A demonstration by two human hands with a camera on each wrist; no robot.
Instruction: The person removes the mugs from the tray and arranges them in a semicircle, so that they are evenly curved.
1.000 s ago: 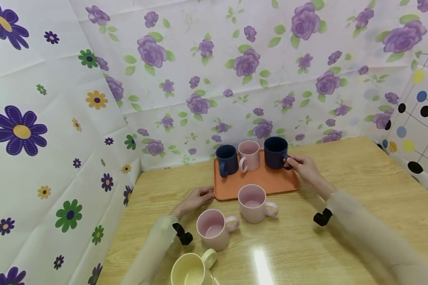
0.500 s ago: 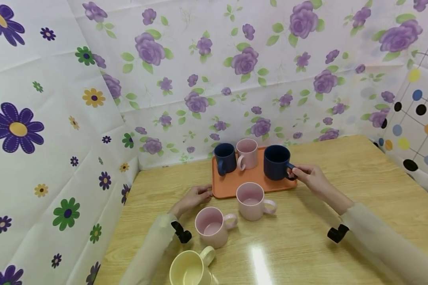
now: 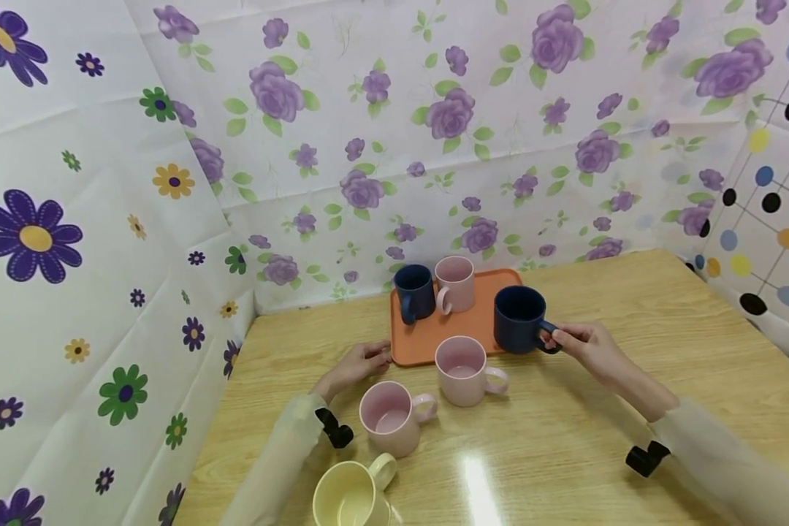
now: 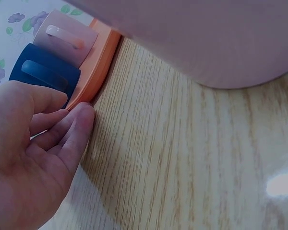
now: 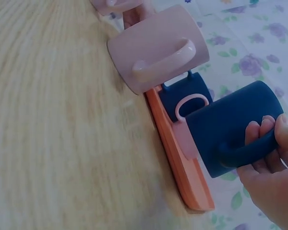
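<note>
By its handle, my right hand [image 3: 595, 351] grips a dark blue mug [image 3: 519, 319], upright over the front right part of the orange tray [image 3: 427, 349]. In the right wrist view this mug [image 5: 235, 127] looks raised off the tray, with fingers and thumb around the handle. My left hand [image 3: 353, 369] touches the tray's left edge with relaxed fingertips; in the left wrist view the fingers [image 4: 79, 122] meet the rim near a corner. Another dark blue mug [image 3: 416, 292] and a pink mug [image 3: 456, 285] stand at the tray's back left.
Just before the tray stands a pink mug [image 3: 462, 372]. Another pink mug [image 3: 391, 420] is beside my left wrist, and a yellow mug [image 3: 351, 497] is at the bottom edge. A flowered cloth [image 3: 342, 146] hangs behind the wooden table [image 3: 565, 453].
My right hand has drawn the dark blue mug from the tray's back right toward the front right, a little to the right. The left hand has stayed at the tray's edge.
</note>
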